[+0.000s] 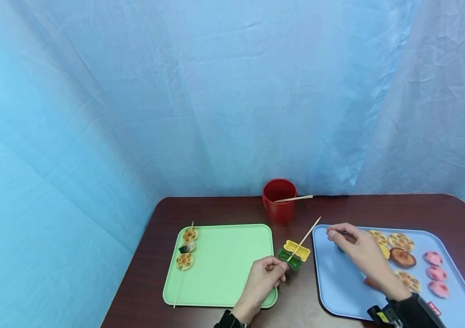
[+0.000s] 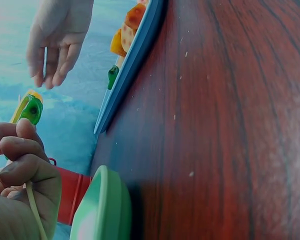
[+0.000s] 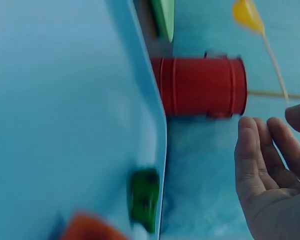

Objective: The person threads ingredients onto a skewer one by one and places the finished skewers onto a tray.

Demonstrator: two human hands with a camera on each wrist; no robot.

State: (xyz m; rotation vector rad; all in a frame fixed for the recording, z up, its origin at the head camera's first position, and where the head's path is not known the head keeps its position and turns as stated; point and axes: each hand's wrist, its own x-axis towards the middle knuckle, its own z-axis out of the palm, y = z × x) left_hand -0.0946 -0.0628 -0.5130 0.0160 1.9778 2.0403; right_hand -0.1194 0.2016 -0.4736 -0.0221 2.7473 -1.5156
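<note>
My left hand [image 1: 280,267] pinches the lower end of a wooden skewer [image 1: 308,233] between the two trays. A yellow toy piece [image 1: 296,250] and a green toy piece [image 1: 290,261] are threaded on it; both show above my curled fingers [image 2: 20,150] in the left wrist view. My right hand [image 1: 333,234] hovers over the near-left part of the blue tray [image 1: 330,282] with relaxed fingers [image 3: 262,160] and holds nothing. A small green piece [image 3: 143,197] lies on the tray just under that hand.
A red cup [image 1: 279,200] with one skewer stands at the back centre. The green tray [image 1: 224,269] carries a finished skewer [image 1: 185,255] with three pieces. Several round and pink toy foods [image 1: 402,257] lie on the blue tray's right side.
</note>
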